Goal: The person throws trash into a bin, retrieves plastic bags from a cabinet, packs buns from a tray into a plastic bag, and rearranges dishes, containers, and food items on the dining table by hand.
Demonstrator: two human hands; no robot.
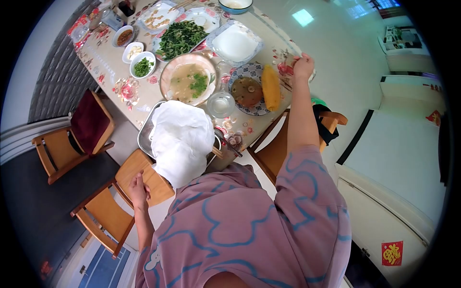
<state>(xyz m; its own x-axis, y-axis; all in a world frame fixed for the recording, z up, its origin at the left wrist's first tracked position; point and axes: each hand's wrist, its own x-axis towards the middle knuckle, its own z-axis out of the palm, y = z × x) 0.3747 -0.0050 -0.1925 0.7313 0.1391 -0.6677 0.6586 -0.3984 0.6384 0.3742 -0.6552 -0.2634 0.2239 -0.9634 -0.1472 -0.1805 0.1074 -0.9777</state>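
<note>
My right hand is at the right edge of the table, fingers curled in. What they may grip is too small to make out. Near it, a long yellow item of unclear kind lies across the rim of a blue-patterned bowl of brownish liquid. My left hand hangs low beside a wooden chair seat, fingers loosely bent and apart, with nothing visible in them. Between my arms, a white cloth covers most of a metal tray at the table's near edge.
On the table stand a soup bowl, a glass, a plate of leafy greens, a white square dish, and small bowls of chopped greens and garlic. Chopsticks poke out beside the cloth. Another chair stands left.
</note>
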